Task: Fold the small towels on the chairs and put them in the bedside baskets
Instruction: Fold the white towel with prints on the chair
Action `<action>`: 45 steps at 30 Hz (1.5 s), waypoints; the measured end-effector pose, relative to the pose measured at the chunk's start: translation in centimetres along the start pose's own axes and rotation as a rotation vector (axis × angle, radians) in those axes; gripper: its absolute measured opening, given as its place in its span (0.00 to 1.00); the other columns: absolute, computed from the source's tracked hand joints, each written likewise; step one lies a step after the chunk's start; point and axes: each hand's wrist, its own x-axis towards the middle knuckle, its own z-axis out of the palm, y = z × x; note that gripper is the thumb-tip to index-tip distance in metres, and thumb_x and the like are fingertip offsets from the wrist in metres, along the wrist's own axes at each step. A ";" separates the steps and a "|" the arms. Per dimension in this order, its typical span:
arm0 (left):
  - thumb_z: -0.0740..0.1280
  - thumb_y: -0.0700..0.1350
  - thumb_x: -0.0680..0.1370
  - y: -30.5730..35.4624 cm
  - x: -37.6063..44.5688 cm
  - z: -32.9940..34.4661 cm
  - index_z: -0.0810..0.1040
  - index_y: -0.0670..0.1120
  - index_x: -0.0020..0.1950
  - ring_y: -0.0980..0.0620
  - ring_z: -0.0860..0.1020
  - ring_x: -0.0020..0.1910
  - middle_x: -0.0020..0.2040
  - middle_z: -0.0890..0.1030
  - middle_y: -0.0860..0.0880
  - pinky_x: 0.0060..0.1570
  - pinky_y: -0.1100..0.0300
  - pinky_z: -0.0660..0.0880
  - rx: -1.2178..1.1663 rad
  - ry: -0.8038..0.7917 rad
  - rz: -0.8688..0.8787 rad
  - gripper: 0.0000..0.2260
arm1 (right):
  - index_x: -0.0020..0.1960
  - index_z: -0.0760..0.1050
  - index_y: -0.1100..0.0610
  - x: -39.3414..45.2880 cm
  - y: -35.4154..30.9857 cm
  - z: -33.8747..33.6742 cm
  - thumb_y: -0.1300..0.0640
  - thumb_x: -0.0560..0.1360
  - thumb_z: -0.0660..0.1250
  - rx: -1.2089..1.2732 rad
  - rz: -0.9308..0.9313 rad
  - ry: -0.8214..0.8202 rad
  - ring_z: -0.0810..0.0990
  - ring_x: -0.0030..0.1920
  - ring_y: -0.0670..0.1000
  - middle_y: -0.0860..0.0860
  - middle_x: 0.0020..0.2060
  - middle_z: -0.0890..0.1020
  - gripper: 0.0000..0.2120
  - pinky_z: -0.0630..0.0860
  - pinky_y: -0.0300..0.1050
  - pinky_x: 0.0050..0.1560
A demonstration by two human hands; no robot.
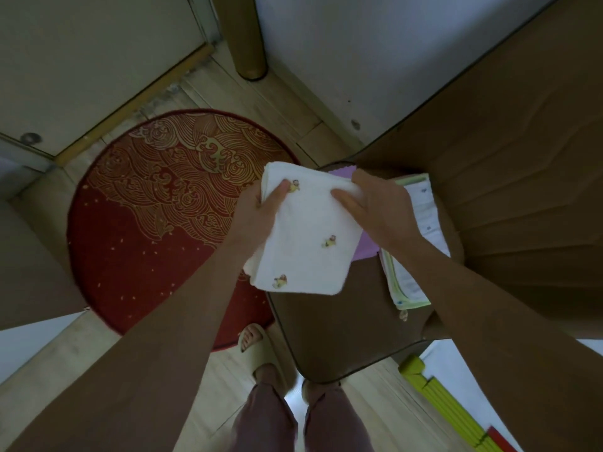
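Observation:
A folded white towel (310, 233) with small embroidered figures is held in the air over the left edge of a brown chair seat (329, 327). My left hand (261, 210) grips its upper left edge, thumb on top. My right hand (375, 207) holds its upper right edge, thumb pressed on the cloth. Under it on the seat lie a purple towel (365, 246) and a white towel with green trim (411, 282), partly hidden by my right arm. No basket is in view.
A round red rug with gold wave patterns (156, 216) covers the wooden floor to the left. The chair back (522, 190) rises at the right. A round wooden leg (248, 37) stands at the top. My feet in slippers (261, 353) are below. A yellow-green object (434, 396) lies at lower right.

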 end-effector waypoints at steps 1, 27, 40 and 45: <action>0.62 0.51 0.81 0.0 -0.1 0.4 0.79 0.44 0.52 0.60 0.80 0.36 0.43 0.82 0.49 0.37 0.65 0.77 -0.023 0.002 -0.021 0.12 | 0.47 0.67 0.51 -0.1 -0.2 0.1 0.43 0.78 0.63 0.120 0.058 0.027 0.75 0.41 0.51 0.47 0.39 0.73 0.12 0.70 0.47 0.41; 0.59 0.52 0.82 -7.4 2.1 8.4 0.66 0.44 0.66 0.53 0.79 0.47 0.53 0.78 0.52 0.46 0.56 0.76 0.138 0.197 -0.103 0.16 | 0.79 0.50 0.52 -0.5 7.0 8.9 0.46 0.82 0.56 0.265 0.423 -0.094 0.71 0.68 0.55 0.53 0.71 0.68 0.29 0.70 0.54 0.66; 0.55 0.55 0.83 -8.0 1.3 7.9 0.68 0.45 0.57 0.57 0.78 0.43 0.44 0.76 0.56 0.35 0.64 0.71 0.126 0.178 -0.196 0.14 | 0.77 0.53 0.49 -2.2 6.3 8.4 0.54 0.82 0.56 -0.004 0.166 -0.033 0.61 0.74 0.60 0.57 0.77 0.58 0.26 0.66 0.62 0.70; 0.56 0.50 0.83 -6.7 1.0 8.1 0.68 0.43 0.69 0.48 0.71 0.63 0.64 0.73 0.45 0.60 0.62 0.64 0.450 0.565 0.113 0.18 | 0.78 0.55 0.56 0.4 5.6 8.3 0.52 0.82 0.51 -0.123 -0.096 -0.040 0.52 0.78 0.57 0.58 0.78 0.56 0.25 0.50 0.55 0.75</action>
